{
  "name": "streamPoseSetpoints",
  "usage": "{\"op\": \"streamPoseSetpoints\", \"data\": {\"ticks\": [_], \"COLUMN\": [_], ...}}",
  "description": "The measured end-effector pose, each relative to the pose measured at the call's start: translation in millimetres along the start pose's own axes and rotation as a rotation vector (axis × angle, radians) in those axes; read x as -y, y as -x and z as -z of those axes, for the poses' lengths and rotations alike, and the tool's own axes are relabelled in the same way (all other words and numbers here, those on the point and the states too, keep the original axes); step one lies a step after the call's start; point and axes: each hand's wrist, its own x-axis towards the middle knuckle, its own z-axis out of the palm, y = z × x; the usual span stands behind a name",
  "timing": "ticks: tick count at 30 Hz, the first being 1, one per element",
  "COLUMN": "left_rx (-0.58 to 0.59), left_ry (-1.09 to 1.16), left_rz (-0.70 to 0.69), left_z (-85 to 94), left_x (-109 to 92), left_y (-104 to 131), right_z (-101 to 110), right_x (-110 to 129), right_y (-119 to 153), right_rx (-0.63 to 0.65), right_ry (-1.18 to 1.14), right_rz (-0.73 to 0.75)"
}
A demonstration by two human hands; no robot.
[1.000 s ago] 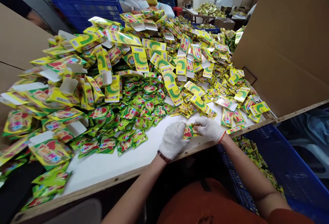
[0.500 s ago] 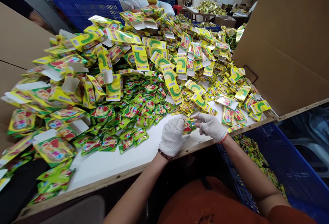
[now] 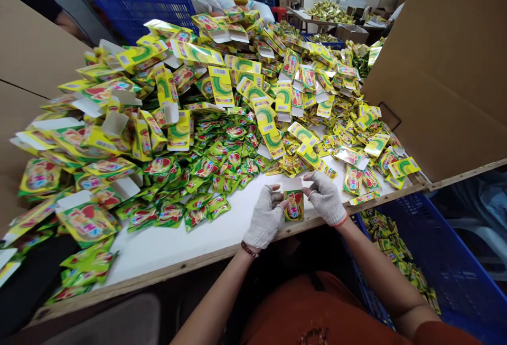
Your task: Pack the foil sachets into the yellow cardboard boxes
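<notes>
A small green and yellow box (image 3: 293, 206) with a pale open flap at its top is held upright near the table's front edge. My left hand (image 3: 266, 215), in a white glove with bare fingertips, is closed on the box's left side. On the box's upper right are the fingers of my right hand (image 3: 324, 198), gloved alike. Green packets (image 3: 206, 168) lie heaped to the left of my hands. Beyond them is a big pile of yellow boxes (image 3: 217, 87), many with open flaps.
Below the table's right edge stands a blue crate (image 3: 447, 260) with packets in it. A tall cardboard sheet (image 3: 439, 70) rises at the right. Another person's hand (image 3: 69, 24) shows at the upper left. A blue basket (image 3: 142, 12) is behind the pile.
The box between my hands has turned so that its printed front and pale top flap now show. My left hand has moved slightly down, and my right fingers have shifted to the box's upper edge.
</notes>
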Motion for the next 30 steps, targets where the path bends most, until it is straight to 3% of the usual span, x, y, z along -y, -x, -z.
{"op": "streamPoseSetpoints", "data": {"ticks": [3, 5, 8, 11, 13, 19, 22, 26, 30], "left_rx": [0.001, 0.027, 0.058, -0.018, -0.04, 0.002, -0.004, -0.08, 0.007], "left_ry": [0.016, -0.039, -0.052, -0.114, -0.143, 0.116, -0.034, -0.212, -0.187], "left_rz": [-0.021, -0.075, -0.128, -0.163, -0.156, -0.106, -0.168, -0.275, -0.219], "left_z": [3.4, 4.3, 4.6, 4.2, 3.1, -0.6, 1.9, 8.1, 13.0], "left_x": [1.3, 2.0, 2.6, 0.8, -2.0, -5.1, -0.3, -1.5, -14.7], "left_y": [5.0, 6.6, 5.6, 1.2, -2.3, -10.4, -10.9, -7.3, -6.1], "right_z": [-11.7, -17.6, -21.2, -18.3, -13.8, -6.0, -5.9, -1.1, 2.1], "right_x": [-8.6, -14.2, -21.0, -20.6, -15.4, -3.6, -6.2, -3.8, 5.1], "right_y": [9.7, 14.5, 19.0, 19.2, 15.8, -1.2, -5.2, -5.8, -6.7], "right_rx": [0.076, 0.134, 0.051, 0.004, 0.045, 0.154, 0.17, 0.264, 0.29], "right_ry": [-0.251, -0.309, -0.202, -0.13, -0.101, -0.031, -0.054, 0.111, 0.145], "right_rz": [-0.124, -0.115, -0.065, -0.028, -0.01, 0.041, 0.085, 0.233, 0.215]}}
